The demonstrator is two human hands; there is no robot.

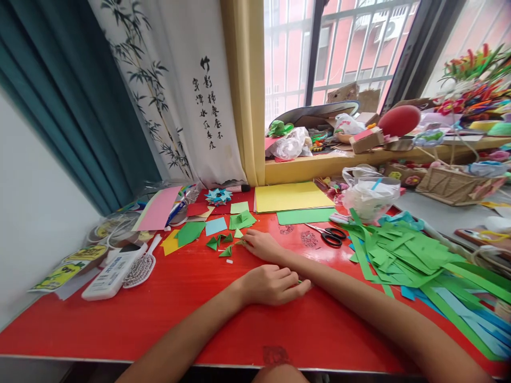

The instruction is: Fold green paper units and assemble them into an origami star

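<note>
My left hand (273,284) rests above the red table with its fingers curled. A sliver of green paper (301,282) shows at its fingertips; most of it is hidden. Farther forward, my right hand (261,244) stretches to the left, its fingertips on a small pale green folded paper piece (239,242). Small dark green folded paper pieces (219,242) lie just left of those fingers. Behind them are green paper squares (242,219), a light blue paper square (216,226) and a blue folded-paper star ring (218,197).
Black-handled scissors (332,236) lie right of my hands. Cut green paper strips (415,250) are heaped at the right. A yellow paper stack (293,197) lies by the windowsill. At left are a hairbrush (140,268) and a white bottle (114,274).
</note>
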